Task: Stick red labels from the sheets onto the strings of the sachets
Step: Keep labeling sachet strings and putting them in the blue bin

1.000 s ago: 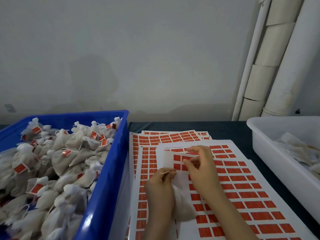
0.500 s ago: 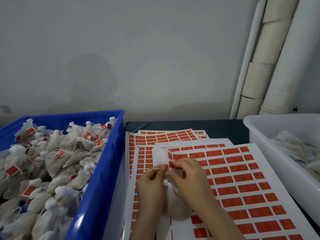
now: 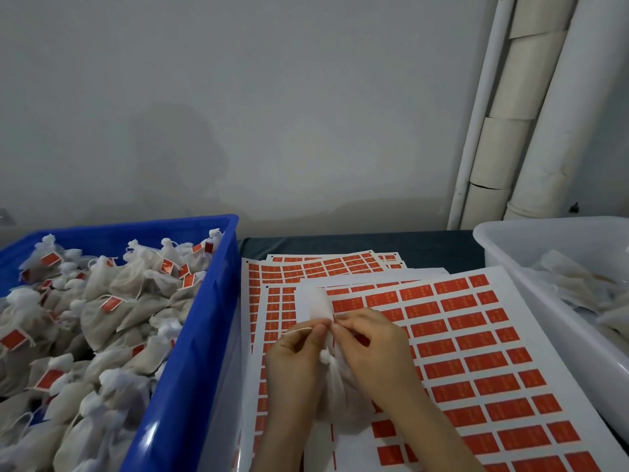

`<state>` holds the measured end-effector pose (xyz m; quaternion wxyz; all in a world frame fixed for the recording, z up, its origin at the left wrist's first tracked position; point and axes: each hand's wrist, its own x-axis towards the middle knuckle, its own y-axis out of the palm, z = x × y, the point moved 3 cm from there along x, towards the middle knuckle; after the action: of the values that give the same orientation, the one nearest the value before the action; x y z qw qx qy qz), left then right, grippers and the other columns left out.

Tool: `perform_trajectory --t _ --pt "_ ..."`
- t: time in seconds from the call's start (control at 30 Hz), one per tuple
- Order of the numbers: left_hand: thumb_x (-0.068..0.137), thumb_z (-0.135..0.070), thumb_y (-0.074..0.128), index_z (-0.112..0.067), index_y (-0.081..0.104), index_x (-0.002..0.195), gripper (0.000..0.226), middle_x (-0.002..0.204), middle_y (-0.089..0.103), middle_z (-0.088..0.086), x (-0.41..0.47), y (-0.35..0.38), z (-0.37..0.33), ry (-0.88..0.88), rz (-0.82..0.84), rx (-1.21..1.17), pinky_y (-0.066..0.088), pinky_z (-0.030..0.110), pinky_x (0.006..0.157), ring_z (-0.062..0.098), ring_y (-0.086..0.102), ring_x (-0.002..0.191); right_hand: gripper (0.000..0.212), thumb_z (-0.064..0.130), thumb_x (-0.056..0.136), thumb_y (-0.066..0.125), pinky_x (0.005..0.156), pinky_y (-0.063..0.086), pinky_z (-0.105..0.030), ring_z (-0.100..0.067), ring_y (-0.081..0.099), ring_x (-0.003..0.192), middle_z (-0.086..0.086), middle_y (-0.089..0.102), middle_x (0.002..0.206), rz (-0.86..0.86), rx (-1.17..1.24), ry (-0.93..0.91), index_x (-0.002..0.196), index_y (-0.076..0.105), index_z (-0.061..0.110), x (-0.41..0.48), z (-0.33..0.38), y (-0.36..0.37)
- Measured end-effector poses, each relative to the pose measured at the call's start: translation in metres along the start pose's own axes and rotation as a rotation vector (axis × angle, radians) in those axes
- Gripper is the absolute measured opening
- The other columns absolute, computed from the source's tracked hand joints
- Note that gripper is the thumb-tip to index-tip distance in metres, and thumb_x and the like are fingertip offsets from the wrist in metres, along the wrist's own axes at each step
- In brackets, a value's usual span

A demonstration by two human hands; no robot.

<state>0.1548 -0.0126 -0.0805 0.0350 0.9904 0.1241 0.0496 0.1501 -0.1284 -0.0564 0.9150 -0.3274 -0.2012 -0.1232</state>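
Head view: your left hand [image 3: 295, 350] pinches the string [image 3: 299, 330]; your right hand [image 3: 372, 349] pinches a white strip [image 3: 320, 303], fingertips meeting. The sachet [image 3: 335, 390] lies between your hands on the label sheets [image 3: 476, 338]. A blue crate [image 3: 190, 335] sits to their left, a white tub [image 3: 548, 321] to their right.

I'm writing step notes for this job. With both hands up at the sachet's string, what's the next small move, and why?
Probably fold the white flap, likely a peeled label's back, over the string and pinch it closed. The left hand pinches the string and the right hand the flap's base, above the sachet, which shows no red tag yet.
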Motion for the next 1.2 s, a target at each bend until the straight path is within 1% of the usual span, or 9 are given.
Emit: perform_trajectory --t 0.2,0.4,0.57,0.7,0.93,1.03,1.1,1.13,1.2 --pt "0.082 -0.024 0.066 -0.032 0.065 0.073 0.012 0.069 0.065 -0.035 0.001 -0.001 0.0 -0.005 -0.015 -0.024 0.043 0.015 0.066 0.003 0.061 0.08 0.026 0.034 0.085 0.06 0.072 0.033 0.004 0.004 0.049 0.087 0.011 0.062 0.106 -0.008 -0.005 0.003 0.106 0.067 0.02 0.002 0.0 -0.003" --pt "0.081 -0.027 0.066 -0.03 0.066 0.075 0.007 0.072 0.066 -0.034 0.0 -0.001 0.0 -0.011 -0.02 -0.053 0.043 0.015 0.063 0.003 0.062 0.079 0.032 0.038 0.084 0.059 0.078 0.034 0.001 0.004 0.049 0.093 0.011 0.06 0.109 0.03 -0.029 -0.02 0.11 0.066 0.021 0.004 0.001 -0.003" --pt "0.077 -0.03 0.066 -0.031 0.067 0.075 0.003 0.073 0.067 -0.032 -0.001 -0.001 -0.001 -0.016 -0.018 -0.062 0.043 0.015 0.062 0.003 0.063 0.078 0.03 0.035 0.086 0.059 0.086 0.042 -0.007 0.002 0.054 0.093 0.009 0.063 0.108 0.027 -0.003 -0.045 0.11 0.067 0.02 0.001 0.002 -0.003" --pt "0.065 -0.04 0.064 -0.031 0.067 0.073 0.013 0.073 0.067 -0.031 -0.002 -0.001 -0.002 -0.009 -0.026 -0.081 0.043 0.016 0.062 0.003 0.063 0.078 0.026 0.031 0.087 0.058 0.08 0.039 -0.002 0.002 0.054 0.089 0.008 0.064 0.105 -0.002 0.011 -0.051 0.107 0.068 0.017 0.001 0.002 -0.005" --pt "0.075 -0.03 0.068 -0.028 0.069 0.074 0.003 0.075 0.069 -0.027 0.001 -0.002 0.002 -0.045 -0.042 -0.098 0.047 0.02 0.063 0.008 0.065 0.08 0.019 0.027 0.087 0.059 0.068 0.035 0.006 0.008 0.048 0.074 0.01 0.062 0.096 -0.041 -0.036 -0.031 0.1 0.069 0.016 0.005 -0.004 -0.006" --pt "0.081 -0.029 0.066 -0.028 0.07 0.083 0.004 0.08 0.07 -0.025 0.001 -0.004 0.001 -0.058 -0.083 -0.111 0.048 0.011 0.055 0.006 0.066 0.078 0.013 0.025 0.087 0.06 0.063 0.034 0.007 0.012 0.045 0.068 0.016 0.053 0.086 -0.086 -0.047 0.05 0.093 0.067 0.017 0.006 -0.013 -0.008" --pt "0.083 -0.03 0.063 -0.029 0.069 0.086 0.007 0.083 0.068 -0.024 0.002 -0.005 0.001 -0.057 -0.115 -0.101 0.046 0.006 0.046 0.004 0.064 0.077 0.011 0.026 0.088 0.059 0.055 0.035 0.003 0.008 0.047 0.068 0.015 0.052 0.086 -0.116 -0.052 0.128 0.093 0.066 0.019 0.008 -0.021 -0.011" --pt "0.084 -0.03 0.062 -0.029 0.069 0.088 0.008 0.088 0.066 -0.025 0.002 -0.004 0.002 -0.048 -0.124 -0.079 0.047 0.005 0.048 0.003 0.062 0.08 0.012 0.027 0.088 0.057 0.054 0.033 0.001 0.007 0.047 0.068 0.015 0.052 0.087 -0.135 -0.045 0.176 0.094 0.065 0.02 0.009 -0.025 -0.012" --pt "0.084 -0.032 0.063 -0.027 0.068 0.094 0.012 0.097 0.064 -0.025 0.002 -0.003 0.004 -0.027 -0.143 -0.029 0.05 0.013 0.067 0.003 0.06 0.086 0.013 0.03 0.09 0.054 0.054 0.029 -0.001 0.006 0.047 0.065 0.014 0.053 0.087 -0.176 -0.014 0.274 0.095 0.063 0.023 0.01 -0.033 -0.014"
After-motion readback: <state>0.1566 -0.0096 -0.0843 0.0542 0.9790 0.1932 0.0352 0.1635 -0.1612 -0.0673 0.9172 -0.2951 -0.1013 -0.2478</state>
